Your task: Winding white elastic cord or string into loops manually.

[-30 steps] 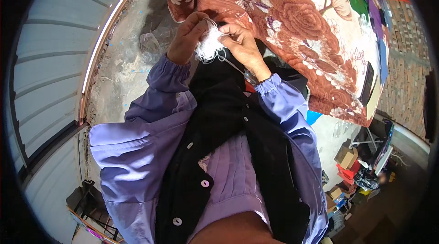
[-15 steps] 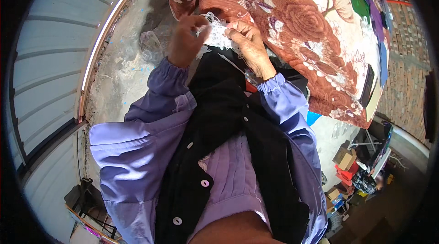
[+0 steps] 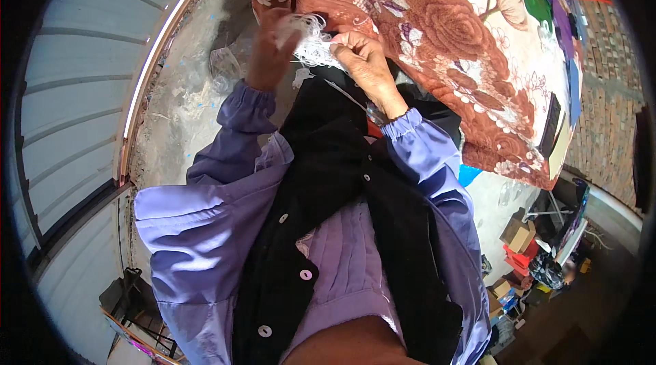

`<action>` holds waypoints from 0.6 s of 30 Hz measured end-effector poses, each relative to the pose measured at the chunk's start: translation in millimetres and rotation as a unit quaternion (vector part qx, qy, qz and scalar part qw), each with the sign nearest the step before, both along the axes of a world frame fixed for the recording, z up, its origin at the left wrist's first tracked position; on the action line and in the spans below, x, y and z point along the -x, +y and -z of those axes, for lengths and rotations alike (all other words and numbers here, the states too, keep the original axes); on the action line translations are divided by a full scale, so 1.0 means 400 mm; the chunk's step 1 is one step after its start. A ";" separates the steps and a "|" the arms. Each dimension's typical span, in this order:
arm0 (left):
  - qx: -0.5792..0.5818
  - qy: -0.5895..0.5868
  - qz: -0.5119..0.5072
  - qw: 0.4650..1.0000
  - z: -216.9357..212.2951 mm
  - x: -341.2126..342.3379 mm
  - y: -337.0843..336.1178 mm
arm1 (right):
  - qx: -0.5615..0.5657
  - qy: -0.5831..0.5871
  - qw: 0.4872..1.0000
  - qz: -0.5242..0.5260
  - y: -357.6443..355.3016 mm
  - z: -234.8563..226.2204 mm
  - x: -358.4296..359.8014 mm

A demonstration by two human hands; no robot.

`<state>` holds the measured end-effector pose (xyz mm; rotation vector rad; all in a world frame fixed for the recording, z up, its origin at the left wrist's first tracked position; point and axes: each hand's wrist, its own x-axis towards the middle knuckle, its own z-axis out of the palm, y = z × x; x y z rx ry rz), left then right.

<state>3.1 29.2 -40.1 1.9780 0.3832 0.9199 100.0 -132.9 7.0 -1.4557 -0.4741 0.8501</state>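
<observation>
A loose tangle of thin white cords (image 3: 314,47), with many small loops, hangs between my two hands above my lap. My right hand (image 3: 369,68) is closed, thumb and forefinger pinching the right edge of the tangle. At the tangle's left side is my left hand (image 3: 271,54), raised and smeared by motion. Its fingers blur into the white loops, so I cannot make out whether it grips any of them. Both arms wear lilac sleeves with gathered cuffs. Below the tangle lies dark cloth (image 3: 321,102) across my lap.
A brown and cream floral blanket (image 3: 444,37) covers a surface ahead and to the right, a dark flat object (image 3: 550,126) on its edge. Clear plastic (image 3: 224,68) lies on the concrete floor at left. Boxes (image 3: 517,236) and clutter stand at lower right.
My left hand has shifted slightly left and up. The white cords look looser and more spread out, with larger loops at the top. My right hand has barely moved and keeps its pinch.
</observation>
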 end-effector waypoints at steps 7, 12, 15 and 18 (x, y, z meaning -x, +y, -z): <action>0.110 0.055 -0.059 0.991 0.078 0.025 0.096 | -0.044 -0.046 0.997 0.032 -0.066 0.017 -0.060; 0.239 0.052 -0.107 0.964 0.203 0.066 0.240 | -0.032 0.017 0.992 0.117 -0.231 0.118 -0.150; 0.189 0.116 -0.040 0.974 0.359 0.045 0.233 | 0.084 -0.071 0.991 0.074 -0.351 0.221 -0.160; 0.055 0.335 0.139 0.931 0.487 0.015 0.194 | 0.216 -0.085 0.971 0.058 -0.423 0.335 -0.119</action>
